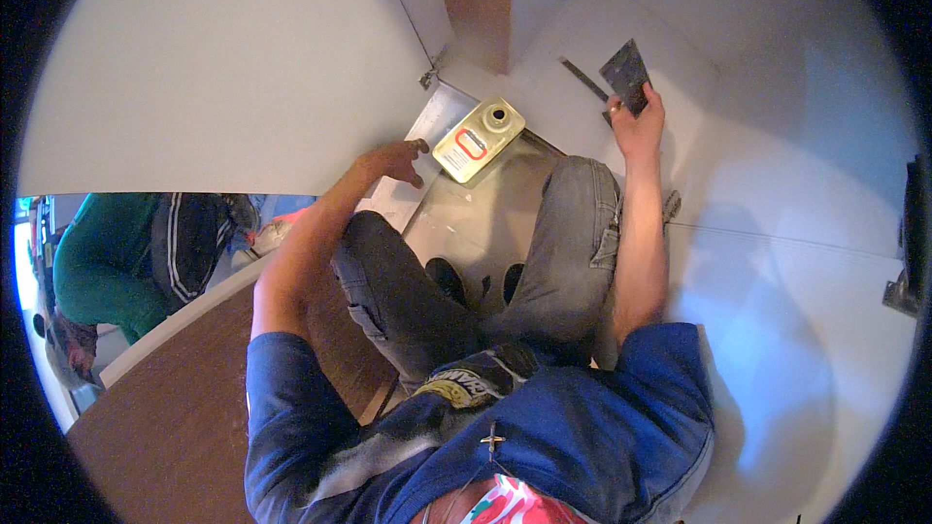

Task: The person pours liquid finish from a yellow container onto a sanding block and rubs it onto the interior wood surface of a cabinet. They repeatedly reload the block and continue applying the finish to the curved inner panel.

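My right hand (636, 128) is raised above my right knee, fingers closed on a dark flat rectangular blade (624, 70) that looks like a putty spatula. Next to it lies a narrow dark strip (584, 80); whether the hand touches it I cannot tell. My left hand (398, 162) hangs with its fingers apart and holds nothing. Just right of those fingers a pale yellow plastic canister (476, 147) sits on a ledge in the corner. The canister has a dark round opening on top and a red-and-white label.
A large white panel (223, 68) spans the left side, with a hinge (427, 79) at its edge. White wall (767, 204) rises on my right. A brown wooden post (476, 0) stands ahead, and a brown board (223, 388) lies lower left. Beyond it a person in green (112, 257) bends.
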Available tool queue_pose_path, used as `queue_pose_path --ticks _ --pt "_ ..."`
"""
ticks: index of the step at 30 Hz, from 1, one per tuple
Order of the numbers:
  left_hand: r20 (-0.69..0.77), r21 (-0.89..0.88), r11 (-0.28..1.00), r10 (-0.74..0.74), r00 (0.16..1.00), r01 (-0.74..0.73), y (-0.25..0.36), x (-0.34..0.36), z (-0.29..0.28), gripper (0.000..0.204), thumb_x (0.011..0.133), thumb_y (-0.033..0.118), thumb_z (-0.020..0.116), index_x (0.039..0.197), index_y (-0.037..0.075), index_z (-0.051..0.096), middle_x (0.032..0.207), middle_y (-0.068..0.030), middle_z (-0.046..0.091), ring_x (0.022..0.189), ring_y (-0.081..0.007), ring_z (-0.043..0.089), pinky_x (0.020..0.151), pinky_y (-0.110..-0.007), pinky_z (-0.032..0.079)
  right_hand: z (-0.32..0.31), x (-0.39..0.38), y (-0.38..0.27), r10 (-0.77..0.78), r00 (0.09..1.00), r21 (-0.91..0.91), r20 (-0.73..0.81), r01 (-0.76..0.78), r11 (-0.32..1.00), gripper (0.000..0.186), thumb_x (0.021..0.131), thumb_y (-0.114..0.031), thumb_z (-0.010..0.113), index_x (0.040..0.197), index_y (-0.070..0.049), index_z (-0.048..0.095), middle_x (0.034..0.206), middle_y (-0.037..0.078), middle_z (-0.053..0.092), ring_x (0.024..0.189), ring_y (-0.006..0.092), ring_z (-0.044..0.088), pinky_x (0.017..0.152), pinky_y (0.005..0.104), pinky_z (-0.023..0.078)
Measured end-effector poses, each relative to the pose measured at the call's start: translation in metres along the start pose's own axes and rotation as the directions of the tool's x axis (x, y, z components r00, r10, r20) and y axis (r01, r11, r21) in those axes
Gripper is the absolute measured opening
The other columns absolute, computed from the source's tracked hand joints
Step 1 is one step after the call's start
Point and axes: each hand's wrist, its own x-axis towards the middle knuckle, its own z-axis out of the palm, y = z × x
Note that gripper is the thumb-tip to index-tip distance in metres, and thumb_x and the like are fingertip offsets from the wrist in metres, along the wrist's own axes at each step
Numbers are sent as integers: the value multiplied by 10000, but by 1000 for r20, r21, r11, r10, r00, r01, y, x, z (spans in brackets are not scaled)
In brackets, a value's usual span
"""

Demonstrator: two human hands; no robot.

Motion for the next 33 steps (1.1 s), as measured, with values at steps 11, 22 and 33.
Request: queue_pose_path --ticks 11,22,33 --pt "-174 -655 749 -16 985 -104 -3 20 130 1189 665 313 947 1534 97 165 1502 -258 347 1262 -399 538 1005 -486 499 -29 -1 14 117 992 54 -42 -114 992 123 940 -171 593 1031 -88 590 996 33 651 886 193 589 753 367 474" --pt "-767 -545 720 -221 603 -429 49 93 169 1142 610 256 962 1432 -57 234 1333 -263 543 1261 -357 549 1073 -393 435 -32 -16 12 -89 984 -499 156 157 852 190 949 -158 590 1098 -41 597 1055 80 659 933 193 590 776 354 464" --pt "-878 -334 762 -37 478 -555 40 113 166 1019 617 258 960 1361 -28 325 1263 -198 621 1173 -288 619 1015 -394 479 -21 13 17 62 996 -257 -60 -75 964 235 964 -216 580 1142 -65 608 1082 75 678 983 250 623 782 384 488"
